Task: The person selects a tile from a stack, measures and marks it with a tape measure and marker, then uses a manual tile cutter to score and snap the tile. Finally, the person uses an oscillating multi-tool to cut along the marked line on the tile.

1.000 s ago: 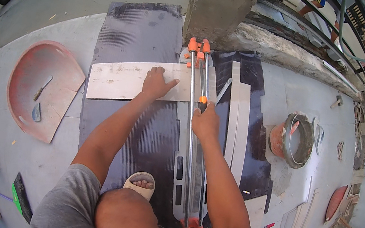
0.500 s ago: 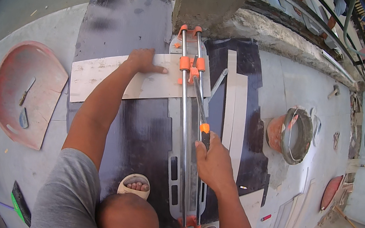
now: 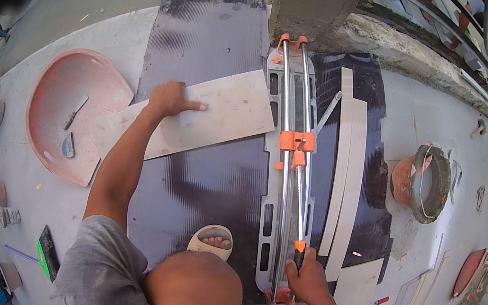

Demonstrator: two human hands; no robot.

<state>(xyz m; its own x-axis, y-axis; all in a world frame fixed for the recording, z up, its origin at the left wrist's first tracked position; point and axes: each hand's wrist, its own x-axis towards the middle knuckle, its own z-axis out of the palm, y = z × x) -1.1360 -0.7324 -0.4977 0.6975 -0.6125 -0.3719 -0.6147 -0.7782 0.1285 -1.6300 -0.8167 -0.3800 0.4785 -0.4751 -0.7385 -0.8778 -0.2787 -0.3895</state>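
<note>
Around a handle (image 3: 299,258), right fingers (image 3: 308,267) curl; left fingers (image 3: 171,90), thumb (image 3: 195,106) wide, hold a tile (image 3: 227,100).

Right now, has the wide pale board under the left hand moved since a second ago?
Yes, leftward: the pale board earlier ran beneath the tile cutter's rails; now its right end lies left of them.

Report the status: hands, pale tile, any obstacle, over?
Left hand on pale tile. Right hand grips cutter handle. Tile slanted, right end at cutter. Red basin near its left end.
</note>
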